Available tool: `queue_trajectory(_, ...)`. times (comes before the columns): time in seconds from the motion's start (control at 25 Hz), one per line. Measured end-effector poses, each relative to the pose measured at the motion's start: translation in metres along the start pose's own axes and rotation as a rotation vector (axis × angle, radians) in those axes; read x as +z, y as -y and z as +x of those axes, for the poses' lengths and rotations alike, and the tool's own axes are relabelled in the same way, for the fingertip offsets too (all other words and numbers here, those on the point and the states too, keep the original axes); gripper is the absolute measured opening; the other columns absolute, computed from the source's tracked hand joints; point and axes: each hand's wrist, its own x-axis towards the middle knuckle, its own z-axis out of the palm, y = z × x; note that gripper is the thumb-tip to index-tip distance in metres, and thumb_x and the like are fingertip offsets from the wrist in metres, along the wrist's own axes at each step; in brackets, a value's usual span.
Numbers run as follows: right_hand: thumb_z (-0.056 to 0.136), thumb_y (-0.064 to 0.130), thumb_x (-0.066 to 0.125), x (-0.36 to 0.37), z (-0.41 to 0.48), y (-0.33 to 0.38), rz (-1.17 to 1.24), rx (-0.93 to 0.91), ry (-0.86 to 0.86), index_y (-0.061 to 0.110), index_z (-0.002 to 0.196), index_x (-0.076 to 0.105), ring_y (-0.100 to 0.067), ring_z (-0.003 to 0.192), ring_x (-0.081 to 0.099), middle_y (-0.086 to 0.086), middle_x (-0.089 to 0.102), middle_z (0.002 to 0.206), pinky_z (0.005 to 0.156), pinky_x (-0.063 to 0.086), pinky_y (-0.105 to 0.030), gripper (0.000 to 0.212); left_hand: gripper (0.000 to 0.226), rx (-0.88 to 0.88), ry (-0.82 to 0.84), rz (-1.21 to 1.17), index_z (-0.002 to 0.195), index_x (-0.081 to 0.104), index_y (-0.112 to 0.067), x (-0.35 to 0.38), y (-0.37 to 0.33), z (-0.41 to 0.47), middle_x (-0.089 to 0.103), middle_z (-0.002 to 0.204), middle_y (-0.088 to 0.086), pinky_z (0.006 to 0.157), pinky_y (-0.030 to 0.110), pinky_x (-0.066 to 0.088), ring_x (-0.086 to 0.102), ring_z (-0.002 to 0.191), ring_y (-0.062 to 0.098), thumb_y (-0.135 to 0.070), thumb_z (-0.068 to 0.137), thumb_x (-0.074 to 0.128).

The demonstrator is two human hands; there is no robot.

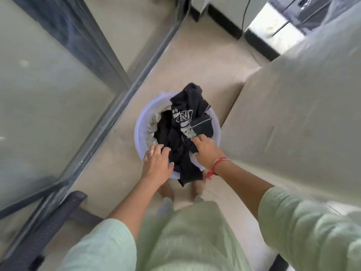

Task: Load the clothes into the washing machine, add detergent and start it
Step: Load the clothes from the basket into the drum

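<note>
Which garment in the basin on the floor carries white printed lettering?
The black garment heaped on top at the far right of the basin. The dark cloth beside it is plain; the pale cloth by the left wall bears none.

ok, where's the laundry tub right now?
Head view, centre: the laundry tub sits on the floor by the person's feet, between the door frame at left and a pale wall at right; left hand and right hand reach onto its dark clothes.

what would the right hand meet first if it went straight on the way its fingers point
Probably the dark printed garment in the white tub; the right hand looks nearly touching it, depth unclear.
</note>
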Motion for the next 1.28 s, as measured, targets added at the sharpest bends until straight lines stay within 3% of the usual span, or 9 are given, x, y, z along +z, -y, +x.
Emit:
queue_trajectory(0.2,0.087,0.009,0.054,0.075,0.114,-0.021,-0.417,-0.252,-0.101,0.022,0.150,0.000,-0.033,0.130,0.036,-0.013,-0.003,0.158,0.093,0.047,-0.040,0.084,0.049,-0.095,0.105,0.118,0.134,0.035,-0.019,0.077,0.041,0.054,0.022,0.152,0.007,0.117,0.045,0.007,0.002,0.145,0.026,-0.030,0.090,0.052)
queue_trajectory(0.32,0.090,0.005,0.044,0.077,0.169,-0.029,-0.628,-0.320,-0.284,0.023,0.149,0.014,-0.031,0.112,0.049,-0.014,0.018,0.155,0.081,0.046,-0.040,0.069,0.049,-0.034,0.004,0.199,0.136,0.033,-0.020,0.093,0.064,0.068,0.015,0.155,0.006,0.116,0.045,0.000,-0.004,0.145,0.027,-0.030,0.091,0.050)
queue_trajectory(0.4,0.092,0.011,0.043,0.061,0.187,-0.032,-0.676,-0.326,-0.290,0.020,0.136,0.042,-0.031,0.108,0.052,-0.012,0.045,0.135,0.082,0.045,-0.038,0.045,0.048,0.020,-0.055,0.213,0.135,0.037,-0.018,0.096,0.077,0.065,0.020,0.153,0.008,0.116,0.041,0.004,-0.002,0.146,0.028,-0.027,0.090,0.051)
queue_trajectory(0.56,0.086,0.014,0.060,0.020,0.163,-0.038,-0.178,-0.311,-0.299,0.008,0.118,0.061,-0.037,0.099,0.049,-0.017,0.053,0.107,0.083,0.044,-0.044,0.033,0.048,0.047,-0.040,0.002,0.134,0.044,-0.015,0.084,0.077,0.053,0.030,0.149,0.010,0.115,0.039,0.015,0.008,0.145,0.029,-0.021,0.087,0.056)
queue_trajectory(0.76,0.083,0.017,0.065,-0.061,0.039,-0.008,0.512,-0.128,-0.727,0.005,0.106,0.064,-0.014,0.084,0.049,-0.011,0.054,0.092,0.074,0.040,-0.024,0.026,0.066,-0.014,-0.184,-0.332,0.132,0.045,-0.009,0.020,0.045,0.041,0.046,0.130,0.011,0.105,0.046,0.036,0.039,0.127,0.032,-0.031,0.075,0.071)
queue_trajectory(0.88,0.084,0.025,0.067,-0.135,-0.043,0.028,0.727,-0.116,-0.906,0.010,0.096,0.063,-0.003,0.076,0.046,-0.002,0.053,0.085,0.070,0.037,-0.012,0.019,0.113,0.027,-0.180,-0.568,0.146,0.021,-0.018,-0.049,0.004,0.018,0.033,0.146,0.004,0.109,0.035,0.031,0.031,0.135,0.020,-0.056,0.056,0.078)
queue_trajectory(1.0,0.086,0.034,0.060,-0.213,-0.114,0.065,0.897,-0.217,-0.979,0.023,0.085,0.057,-0.001,0.071,0.044,0.012,0.049,0.075,0.067,0.035,-0.016,0.011,0.143,0.041,-0.308,-0.834,0.147,-0.009,-0.033,-0.131,-0.045,-0.009,0.016,0.156,0.000,0.115,0.040,0.026,0.020,0.142,0.011,-0.057,0.042,0.087)
queue_trajectory(1.16,0.095,0.028,0.050,-0.285,-0.194,0.095,1.225,-0.369,-0.988,0.019,0.071,0.048,-0.002,0.063,0.037,0.016,0.041,0.065,0.060,0.034,-0.019,0.026,0.135,0.144,-0.405,-0.944,0.139,-0.013,-0.051,-0.230,-0.096,-0.047,0.039,0.145,-0.005,0.107,0.031,0.038,0.043,0.130,0.004,-0.043,0.051,0.089)
queue_trajectory(1.28,0.095,0.035,0.052,-0.310,-0.248,0.102,1.248,-0.454,-0.962,0.026,0.072,0.054,-0.001,0.070,0.042,0.012,0.045,0.074,0.068,0.037,-0.015,0.025,0.072,0.182,-0.459,-0.922,0.128,0.043,-0.028,-0.292,-0.124,-0.078,0.062,0.099,-0.019,0.072,0.014,0.045,0.057,0.081,-0.018,-0.010,0.069,0.080)
